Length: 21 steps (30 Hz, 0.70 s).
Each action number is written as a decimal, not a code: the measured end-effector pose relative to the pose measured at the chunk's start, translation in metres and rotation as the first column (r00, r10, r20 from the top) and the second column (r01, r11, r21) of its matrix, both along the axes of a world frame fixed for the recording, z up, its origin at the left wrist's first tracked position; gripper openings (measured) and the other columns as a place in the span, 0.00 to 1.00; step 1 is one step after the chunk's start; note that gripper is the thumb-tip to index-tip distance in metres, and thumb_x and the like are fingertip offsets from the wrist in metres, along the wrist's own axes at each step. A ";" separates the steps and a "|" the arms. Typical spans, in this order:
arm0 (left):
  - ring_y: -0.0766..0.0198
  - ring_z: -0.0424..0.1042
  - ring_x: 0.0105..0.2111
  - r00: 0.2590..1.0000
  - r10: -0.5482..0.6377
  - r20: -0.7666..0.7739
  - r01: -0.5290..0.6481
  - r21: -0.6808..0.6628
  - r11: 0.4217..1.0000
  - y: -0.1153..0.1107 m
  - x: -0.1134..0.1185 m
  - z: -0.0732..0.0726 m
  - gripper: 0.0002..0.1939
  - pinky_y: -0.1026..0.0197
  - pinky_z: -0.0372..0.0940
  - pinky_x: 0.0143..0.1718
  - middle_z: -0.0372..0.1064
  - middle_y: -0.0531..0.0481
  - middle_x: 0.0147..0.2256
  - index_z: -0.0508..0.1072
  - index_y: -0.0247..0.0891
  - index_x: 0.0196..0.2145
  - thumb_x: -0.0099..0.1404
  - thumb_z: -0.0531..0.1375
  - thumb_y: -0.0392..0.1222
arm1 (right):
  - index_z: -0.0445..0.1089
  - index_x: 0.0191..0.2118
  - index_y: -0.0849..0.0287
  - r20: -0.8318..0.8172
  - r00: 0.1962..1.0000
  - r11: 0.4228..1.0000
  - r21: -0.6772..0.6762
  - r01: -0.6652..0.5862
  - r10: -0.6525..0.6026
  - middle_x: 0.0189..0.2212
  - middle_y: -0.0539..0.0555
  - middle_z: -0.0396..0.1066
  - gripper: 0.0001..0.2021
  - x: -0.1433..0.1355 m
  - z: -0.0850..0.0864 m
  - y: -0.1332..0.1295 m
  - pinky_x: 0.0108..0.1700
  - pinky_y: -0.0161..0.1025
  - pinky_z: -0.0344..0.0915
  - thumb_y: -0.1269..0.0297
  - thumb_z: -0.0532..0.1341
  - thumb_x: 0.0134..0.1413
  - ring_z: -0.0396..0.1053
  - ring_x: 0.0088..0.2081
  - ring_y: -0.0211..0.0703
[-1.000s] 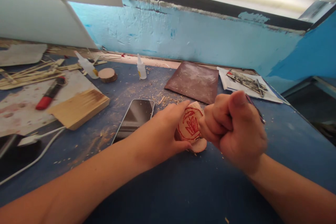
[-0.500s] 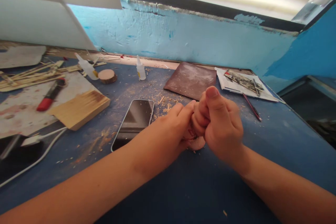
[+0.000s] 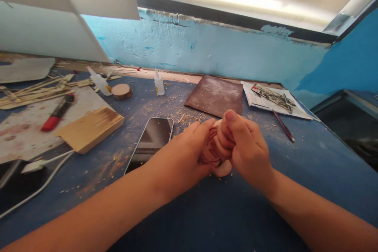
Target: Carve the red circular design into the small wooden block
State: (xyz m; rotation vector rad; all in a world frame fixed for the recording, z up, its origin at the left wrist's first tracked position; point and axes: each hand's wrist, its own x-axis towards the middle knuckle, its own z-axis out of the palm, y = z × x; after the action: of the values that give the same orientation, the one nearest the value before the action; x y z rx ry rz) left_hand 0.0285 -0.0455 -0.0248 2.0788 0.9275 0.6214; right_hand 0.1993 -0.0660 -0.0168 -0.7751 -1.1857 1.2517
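My left hand (image 3: 189, 149) is closed around the edge of a round wooden slice (image 3: 210, 150) with dark red lines on its face. My right hand (image 3: 246, 141) is a fist pressed against the slice's right side, thumb up on top. Whatever sits inside that fist is hidden by the fingers. Below the two hands a pale rounded piece of wood (image 3: 223, 169) shows; I cannot tell whether it is separate from the slice. Wood shavings (image 3: 189, 120) lie scattered just beyond my hands on the blue table (image 3: 206, 220).
Left of my hands lie a phone (image 3: 152, 138), a wooden block (image 3: 91, 128) and a red-and-black cutter (image 3: 57, 113). Farther back are two glue bottles (image 3: 159, 83), a wood slice (image 3: 121, 91) and brown sandpaper (image 3: 217, 95). A pencil (image 3: 283, 126) and papers (image 3: 274, 100) lie right.
The view has tilted up slightly, so things sit lower. My right fist has shifted a little left and down, and more of the slice's red-lined face shows between my hands.
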 end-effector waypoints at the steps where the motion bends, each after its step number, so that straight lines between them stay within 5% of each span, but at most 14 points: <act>1: 0.40 0.73 0.63 1.000 0.014 -0.007 -0.014 -0.004 1.000 0.001 0.000 0.000 0.39 0.36 0.69 0.65 0.72 0.37 0.62 0.67 0.41 0.68 0.61 0.72 0.39 | 0.60 0.24 0.56 -0.006 1.000 0.999 -0.031 -0.008 0.008 0.19 0.43 0.52 0.26 0.003 0.002 0.001 0.19 0.33 0.47 0.49 0.65 0.72 0.50 0.18 0.32; 4: 0.39 0.73 0.64 0.999 0.043 0.006 -0.043 -0.022 0.999 0.005 -0.001 -0.001 0.44 0.35 0.67 0.68 0.73 0.37 0.65 0.67 0.41 0.69 0.58 0.76 0.41 | 0.57 0.24 0.55 -0.026 0.998 0.995 -0.082 -0.052 0.050 0.19 0.42 0.50 0.27 0.011 0.006 0.005 0.19 0.32 0.45 0.48 0.67 0.69 0.47 0.18 0.31; 11: 0.48 0.83 0.49 0.989 0.093 0.114 -0.067 -0.216 0.974 0.011 -0.005 0.004 0.32 0.42 0.77 0.56 0.83 0.44 0.50 0.71 0.42 0.65 0.64 0.70 0.42 | 0.63 0.29 0.57 0.122 0.982 0.976 -0.177 -0.123 0.146 0.20 0.43 0.58 0.22 0.027 0.015 0.008 0.23 0.32 0.58 0.52 0.64 0.74 0.57 0.20 0.32; 14: 0.47 0.84 0.47 0.978 0.154 0.140 -0.114 -0.261 0.959 0.012 -0.006 0.006 0.32 0.41 0.78 0.52 0.83 0.42 0.49 0.70 0.41 0.66 0.66 0.69 0.46 | 0.65 0.29 0.57 0.149 0.983 0.980 -0.181 -0.076 0.104 0.21 0.44 0.61 0.21 0.034 0.021 0.012 0.25 0.32 0.63 0.52 0.65 0.73 0.61 0.21 0.33; 21: 0.50 0.84 0.41 0.909 0.303 0.287 -0.131 -0.493 0.860 0.016 -0.003 0.011 0.29 0.49 0.77 0.41 0.85 0.44 0.44 0.70 0.41 0.60 0.67 0.72 0.54 | 0.63 0.28 0.57 0.137 0.988 0.990 -0.112 0.091 -0.076 0.19 0.44 0.57 0.20 0.048 0.036 0.020 0.20 0.32 0.52 0.56 0.65 0.72 0.53 0.18 0.31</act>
State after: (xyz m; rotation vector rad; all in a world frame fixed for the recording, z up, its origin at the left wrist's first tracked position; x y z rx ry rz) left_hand 0.0256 -0.0296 -0.0134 1.3844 0.9927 0.7776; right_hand 0.2476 -0.0460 0.0194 -0.9984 -1.1804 1.2242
